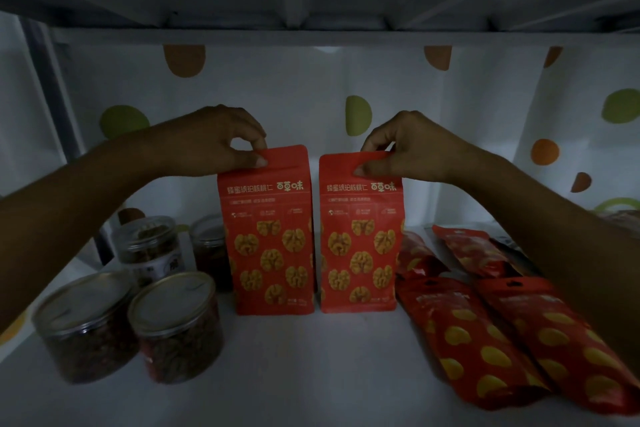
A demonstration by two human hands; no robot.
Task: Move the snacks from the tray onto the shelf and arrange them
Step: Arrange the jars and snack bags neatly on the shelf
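Four round clear plastic jars with metal lids (pixel 178 329) sit at the left end of the white shelf (pixel 311 374), two in front and two behind. The rear pair is dim and partly covered, so I can only say their contents look dark. Next along, I have the left hand (pixel 214 139) pinching the flat sealed top strip of the left red stand-up walnut pouch (pixel 270 236), thumb in front and fingers behind. That pouch stands upright on the shelf. Just beside it, across a narrow gap, the right red stand-up walnut pouch (pixel 360 239) stands the same way, with the right hand (pixel 408 149) pinching its top strip. I judge both pouches light, with stiffish walls that would crease if squeezed mid-body and brittle nuts inside. The sealed strip or the lower side edges look like the places to hold. Tall on a narrow base, they could tip once let go. Further right, red flat packets printed with yellow shapes (pixel 464 340) lie on the shelf; they look slick and floppy, best taken by an edge. My right forearm covers whatever is behind them, the outermost packet runs off the frame, and no tray is in view. The light is too poor for me to tell whether the pouch bases sit fully flat.
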